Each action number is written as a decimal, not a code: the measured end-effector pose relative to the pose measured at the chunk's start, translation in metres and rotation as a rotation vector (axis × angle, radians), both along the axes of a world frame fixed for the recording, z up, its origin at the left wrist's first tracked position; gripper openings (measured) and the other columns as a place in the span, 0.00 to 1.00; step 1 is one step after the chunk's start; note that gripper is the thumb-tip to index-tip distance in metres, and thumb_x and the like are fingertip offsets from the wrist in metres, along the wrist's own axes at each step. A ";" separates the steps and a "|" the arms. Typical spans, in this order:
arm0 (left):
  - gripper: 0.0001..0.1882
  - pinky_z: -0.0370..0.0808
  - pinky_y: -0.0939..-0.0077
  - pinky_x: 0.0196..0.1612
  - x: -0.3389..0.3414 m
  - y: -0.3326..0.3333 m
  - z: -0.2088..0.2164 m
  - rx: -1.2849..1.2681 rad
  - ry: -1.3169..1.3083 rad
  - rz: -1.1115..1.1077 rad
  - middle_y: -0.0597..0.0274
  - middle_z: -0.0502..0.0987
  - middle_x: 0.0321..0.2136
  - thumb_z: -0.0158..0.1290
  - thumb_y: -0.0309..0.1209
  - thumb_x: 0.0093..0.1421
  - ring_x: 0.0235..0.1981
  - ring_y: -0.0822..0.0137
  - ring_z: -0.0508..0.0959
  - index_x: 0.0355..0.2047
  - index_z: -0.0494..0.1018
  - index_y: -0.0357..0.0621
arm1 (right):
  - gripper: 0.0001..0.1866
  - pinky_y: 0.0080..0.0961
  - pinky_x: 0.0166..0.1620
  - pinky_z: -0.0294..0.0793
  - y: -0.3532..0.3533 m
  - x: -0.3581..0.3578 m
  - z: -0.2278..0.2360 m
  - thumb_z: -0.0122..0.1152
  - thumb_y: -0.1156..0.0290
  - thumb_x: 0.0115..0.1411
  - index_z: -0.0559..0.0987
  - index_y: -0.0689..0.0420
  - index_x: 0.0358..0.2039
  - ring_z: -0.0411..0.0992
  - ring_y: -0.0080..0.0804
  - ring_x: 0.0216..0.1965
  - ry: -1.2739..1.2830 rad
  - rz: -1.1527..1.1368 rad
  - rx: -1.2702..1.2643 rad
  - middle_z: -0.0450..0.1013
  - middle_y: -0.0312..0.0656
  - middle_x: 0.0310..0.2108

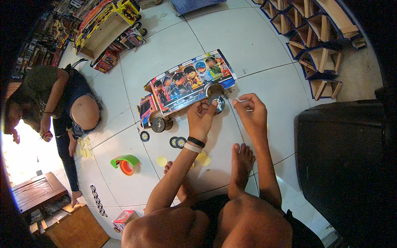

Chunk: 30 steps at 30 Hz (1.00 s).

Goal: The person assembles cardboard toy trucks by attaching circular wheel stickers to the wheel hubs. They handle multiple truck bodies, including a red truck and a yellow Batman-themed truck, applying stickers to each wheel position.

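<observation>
Toy truck (pixel 182 89) lies on the floor just ahead of both hands (long axis left-right), left hand (pixel 201 118) pinching its rear wheel (pixel 217 102), right hand (pixel 251 112) loosely curled beside it, holding nothing visible.

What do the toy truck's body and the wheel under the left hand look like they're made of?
Toy truck: likely thin wood or board, shown by its bare tan edges, covered with glossy printed cartoon sheets. Wheel: black rim and pale hub, probably plastic or rubber; unclear.
</observation>
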<state>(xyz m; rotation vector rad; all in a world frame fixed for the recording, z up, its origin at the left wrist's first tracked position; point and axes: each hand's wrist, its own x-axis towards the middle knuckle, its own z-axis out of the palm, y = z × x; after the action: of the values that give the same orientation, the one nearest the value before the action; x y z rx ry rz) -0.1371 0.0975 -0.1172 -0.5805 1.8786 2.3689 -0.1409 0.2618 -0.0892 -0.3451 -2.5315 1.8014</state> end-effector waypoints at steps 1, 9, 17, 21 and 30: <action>0.11 0.75 0.80 0.34 0.001 0.000 0.000 -0.014 -0.005 -0.001 0.64 0.78 0.28 0.63 0.28 0.60 0.28 0.73 0.77 0.39 0.75 0.35 | 0.13 0.18 0.31 0.72 -0.002 -0.001 -0.004 0.70 0.68 0.59 0.78 0.61 0.39 0.73 0.19 0.27 0.006 0.021 -0.009 0.78 0.36 0.27; 0.11 0.74 0.79 0.35 -0.001 -0.006 -0.005 -0.084 0.001 -0.061 0.66 0.77 0.30 0.62 0.28 0.61 0.30 0.75 0.76 0.41 0.76 0.37 | 0.16 0.17 0.31 0.73 -0.027 -0.011 -0.028 0.71 0.63 0.60 0.80 0.60 0.42 0.72 0.17 0.27 -0.212 0.084 -0.358 0.78 0.34 0.30; 0.11 0.73 0.80 0.37 0.002 -0.008 -0.006 0.043 -0.028 -0.042 0.67 0.77 0.27 0.62 0.28 0.62 0.30 0.75 0.76 0.41 0.77 0.36 | 0.14 0.22 0.34 0.78 -0.021 -0.012 -0.023 0.72 0.67 0.58 0.80 0.61 0.40 0.78 0.25 0.31 -0.311 0.086 -0.552 0.79 0.38 0.31; 0.12 0.76 0.79 0.38 0.006 -0.013 -0.005 -0.006 -0.003 -0.070 0.65 0.79 0.30 0.60 0.29 0.64 0.32 0.74 0.77 0.43 0.77 0.32 | 0.16 0.21 0.33 0.77 -0.022 -0.014 -0.027 0.75 0.67 0.54 0.79 0.61 0.39 0.76 0.23 0.28 -0.299 0.090 -0.534 0.78 0.37 0.29; 0.15 0.77 0.78 0.39 0.010 -0.019 -0.010 -0.150 0.093 -0.110 0.62 0.81 0.36 0.56 0.29 0.67 0.34 0.74 0.78 0.50 0.79 0.34 | 0.19 0.18 0.22 0.67 -0.040 -0.018 -0.039 0.76 0.57 0.53 0.75 0.55 0.27 0.70 0.18 0.22 -0.352 0.068 -0.422 0.75 0.33 0.25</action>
<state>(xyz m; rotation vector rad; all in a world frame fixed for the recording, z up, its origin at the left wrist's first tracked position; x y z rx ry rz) -0.1267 0.0790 -0.1273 -0.3723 2.0824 2.2376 -0.1592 0.2223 -0.1279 -0.6410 -2.3573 2.4993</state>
